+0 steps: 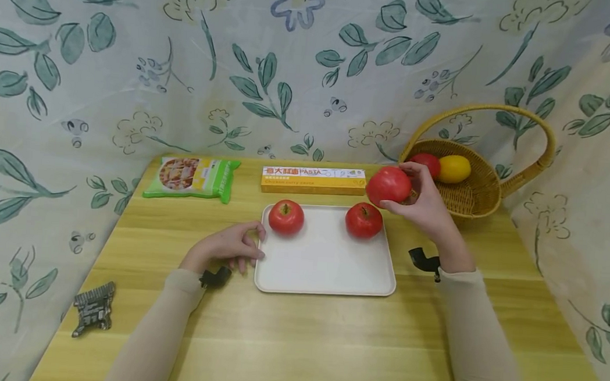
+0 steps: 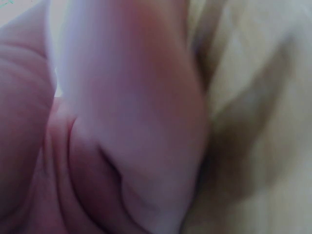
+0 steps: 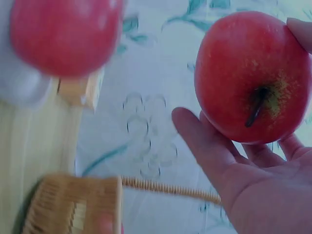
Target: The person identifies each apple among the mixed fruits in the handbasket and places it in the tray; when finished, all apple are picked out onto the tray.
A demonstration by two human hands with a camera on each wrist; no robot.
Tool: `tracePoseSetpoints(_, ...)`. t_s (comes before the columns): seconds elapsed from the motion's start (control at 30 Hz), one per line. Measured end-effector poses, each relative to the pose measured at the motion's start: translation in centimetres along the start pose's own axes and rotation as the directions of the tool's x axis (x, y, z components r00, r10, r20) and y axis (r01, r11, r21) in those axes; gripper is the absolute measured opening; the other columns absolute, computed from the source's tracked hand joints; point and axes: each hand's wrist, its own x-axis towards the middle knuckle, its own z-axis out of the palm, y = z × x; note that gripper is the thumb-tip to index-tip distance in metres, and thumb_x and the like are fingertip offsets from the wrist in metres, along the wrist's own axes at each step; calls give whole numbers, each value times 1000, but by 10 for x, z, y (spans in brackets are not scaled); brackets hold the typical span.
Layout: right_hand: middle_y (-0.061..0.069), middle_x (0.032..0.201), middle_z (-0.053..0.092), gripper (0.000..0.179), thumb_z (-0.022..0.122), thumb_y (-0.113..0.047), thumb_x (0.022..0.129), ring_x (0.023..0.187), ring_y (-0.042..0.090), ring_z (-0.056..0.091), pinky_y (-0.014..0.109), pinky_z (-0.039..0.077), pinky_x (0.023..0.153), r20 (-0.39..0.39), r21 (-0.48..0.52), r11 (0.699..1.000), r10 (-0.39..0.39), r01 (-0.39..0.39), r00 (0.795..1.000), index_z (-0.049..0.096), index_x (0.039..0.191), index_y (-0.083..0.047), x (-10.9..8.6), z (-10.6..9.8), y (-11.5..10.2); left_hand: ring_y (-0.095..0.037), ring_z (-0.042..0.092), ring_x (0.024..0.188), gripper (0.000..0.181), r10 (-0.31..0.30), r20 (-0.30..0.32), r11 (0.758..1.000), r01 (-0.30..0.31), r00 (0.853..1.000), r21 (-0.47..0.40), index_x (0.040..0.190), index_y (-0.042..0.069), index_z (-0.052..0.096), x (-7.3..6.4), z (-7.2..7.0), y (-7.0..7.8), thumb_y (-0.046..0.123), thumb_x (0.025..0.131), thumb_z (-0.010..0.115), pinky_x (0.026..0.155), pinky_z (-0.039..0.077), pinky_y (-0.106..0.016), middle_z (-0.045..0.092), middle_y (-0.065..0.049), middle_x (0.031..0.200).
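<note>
My right hand (image 1: 424, 199) holds a red apple (image 1: 388, 187) above the back right corner of the white tray (image 1: 326, 267). In the right wrist view the held apple (image 3: 253, 78) shows its dark stem, with fingers under it and a fingertip at its upper right. Two more apples are on the tray: one red apple (image 1: 286, 217) at the back left, another red apple (image 1: 364, 220) at the back right. My left hand (image 1: 230, 245) rests by the tray's left rim, fingers loosely bent and fingertips right at the edge. The left wrist view shows mostly blurred skin.
Behind my right hand stands a wicker basket (image 1: 472, 203) with a tall handle, holding a red fruit (image 1: 426, 164) and a yellow lemon (image 1: 454, 169). A pasta box (image 1: 313, 181) lies behind the tray. A green food packet (image 1: 195, 178) is at back left, a small grey object (image 1: 93, 308) at front left.
</note>
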Motion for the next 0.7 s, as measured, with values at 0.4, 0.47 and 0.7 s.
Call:
tracePoseSetpoints(0.4, 16, 152, 47, 83, 89, -9, 83, 137, 43, 54, 63, 52, 109, 163, 92, 995, 12, -28, 987, 39, 150, -12, -5, 54, -15, -17, 69, 52, 44, 10, 3, 1000, -10, 1000, 11, 125, 17, 50, 1, 1, -1, 28, 95, 81, 45, 48, -25, 75, -4, 78)
tracePoseSetpoints(0.47, 15, 152, 47, 81, 90, -11, 83, 136, 43, 55, 62, 53, 109, 187, 77, 997, -5, -10, 982, 43, 149, -14, -7, 62, -16, -17, 69, 52, 44, 11, 4, 1000, -12, 1000, 12, 125, 17, 50, 1, 1, -1, 28, 95, 81, 45, 48, -25, 75, -4, 79)
tracePoseSetpoints(0.7, 9, 153, 45, 76, 89, -19, 84, 140, 36, 47, 61, 54, 107, 299, 25, 996, -91, 88, 950, 53, 151, -19, -15, 89, -20, -18, 70, 53, 44, 8, -6, 1000, -8, 1000, 13, 125, 17, 51, 0, 0, -1, 28, 95, 80, 46, 48, -26, 75, -4, 79)
